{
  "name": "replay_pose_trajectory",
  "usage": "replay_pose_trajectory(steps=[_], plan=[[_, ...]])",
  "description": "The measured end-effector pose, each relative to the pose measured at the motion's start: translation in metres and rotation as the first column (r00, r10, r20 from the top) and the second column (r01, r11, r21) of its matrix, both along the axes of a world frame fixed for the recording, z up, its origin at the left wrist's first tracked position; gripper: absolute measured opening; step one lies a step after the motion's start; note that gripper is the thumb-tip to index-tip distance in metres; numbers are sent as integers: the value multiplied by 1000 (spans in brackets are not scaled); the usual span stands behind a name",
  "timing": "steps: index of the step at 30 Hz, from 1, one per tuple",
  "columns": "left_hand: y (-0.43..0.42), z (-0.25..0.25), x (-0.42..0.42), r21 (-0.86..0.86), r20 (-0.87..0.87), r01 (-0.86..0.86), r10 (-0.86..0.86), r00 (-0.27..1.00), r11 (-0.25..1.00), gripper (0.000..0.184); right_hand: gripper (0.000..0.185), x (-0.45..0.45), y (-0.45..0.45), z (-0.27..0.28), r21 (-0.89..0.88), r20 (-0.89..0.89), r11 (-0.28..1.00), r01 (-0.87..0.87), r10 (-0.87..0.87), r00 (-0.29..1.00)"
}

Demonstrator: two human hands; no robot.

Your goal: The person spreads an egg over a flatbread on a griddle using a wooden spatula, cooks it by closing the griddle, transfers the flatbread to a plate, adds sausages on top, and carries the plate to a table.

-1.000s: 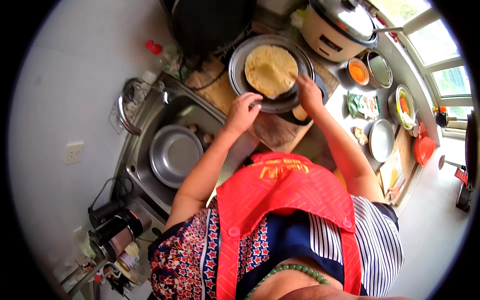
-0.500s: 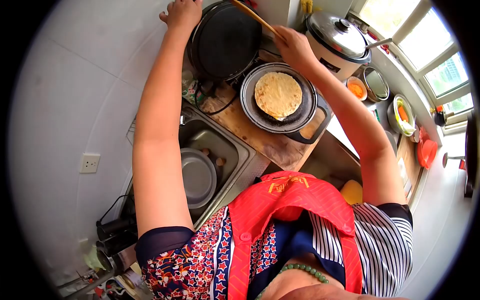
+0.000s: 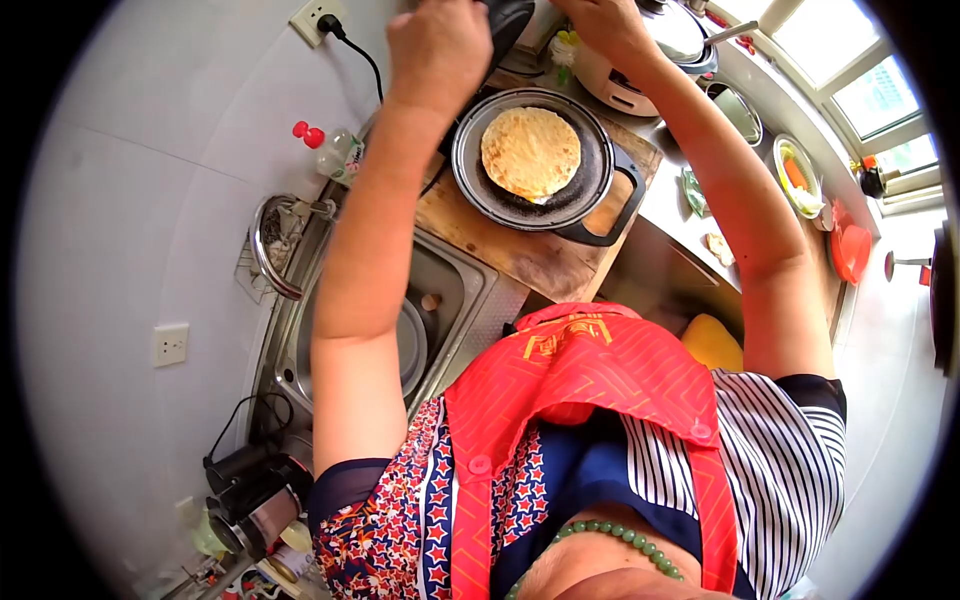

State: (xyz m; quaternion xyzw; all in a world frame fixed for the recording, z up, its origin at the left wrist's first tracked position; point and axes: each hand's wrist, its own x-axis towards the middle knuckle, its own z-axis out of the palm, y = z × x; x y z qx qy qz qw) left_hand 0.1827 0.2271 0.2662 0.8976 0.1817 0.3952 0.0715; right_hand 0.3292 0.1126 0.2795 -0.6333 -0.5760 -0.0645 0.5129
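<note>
A round browned flatbread (image 3: 530,153) lies in the black electric griddle (image 3: 470,190), which rests on a wooden board (image 3: 540,258). Above and left of the griddle, my left hand (image 3: 440,50) is closed at the edge of the griddle's dark lid (image 3: 507,25), seen nearly edge-on. My right hand (image 3: 605,22) reaches to the top edge, right of the lid. Its fingers run out of the picture, and what they hold is hidden.
A metal sink (image 3: 465,270) with a grey basin (image 3: 410,345) lies left of the board. A red-capped bottle (image 3: 340,155) stands by the wall. At right are a rice cooker (image 3: 620,90), a bowl with carrot (image 3: 797,175) and a red container (image 3: 850,250).
The lid has turned from facing me to nearly edge-on, and my left hand has come right. My right hand has risen; its wooden stick no longer shows. The view has shifted.
</note>
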Motion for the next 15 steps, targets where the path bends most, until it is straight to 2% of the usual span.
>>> replay_pose_trajectory(steps=[1, 2, 4, 6, 7, 8, 10, 12, 13, 15], plan=[[-19, -2, -3, -3, -8, 32, -32, 999, 999, 27, 24, -4, -6, -13, 9, -209, 999, -51, 52, 977], [-37, -4, -5, -5, -15, 62, -62, 998, 998, 28, 24, 1, -12, -27, -10, -259, 990, -138, 130, 957], [-68, -19, -6, -60, -155, 56, -65, 986, 997, 33, 24, 18, -29, -47, -27, -361, 949, -314, 284, 888], [-100, -30, -5, -4, -75, 91, -91, 993, 996, 37, 22, 23, -58, -47, -177, -293, 974, -145, 88, 952], [-114, -37, -5, -50, -95, 109, -113, 989, 993, 39, 22, 22, -74, -49, -250, -250, 967, -53, -11, 968], [-126, -43, -3, -95, -113, 128, -138, 984, 987, 41, 21, 22, -87, -62, -184, -252, 981, -66, 18, 968], [-149, -56, -1, -254, -136, 180, -219, 966, 950, 44, 20, 24, -119, -78, -196, -183, 976, -90, 54, 982], [-163, -72, -11, -371, -209, 168, -258, 943, 913, 47, 18, 11, -135, -92, -320, -225, 946, -58, -16, 974], [-176, -87, -7, -366, -231, 154, -250, 940, 918, 48, 16, 14, -147, -108, -291, -229, 955, -53, -16, 973], [-198, -112, -4, -372, -313, 105, -231, 921, 922, 51, 16, 13, -167, -136, -357, -418, 930, -80, -83, 905]])
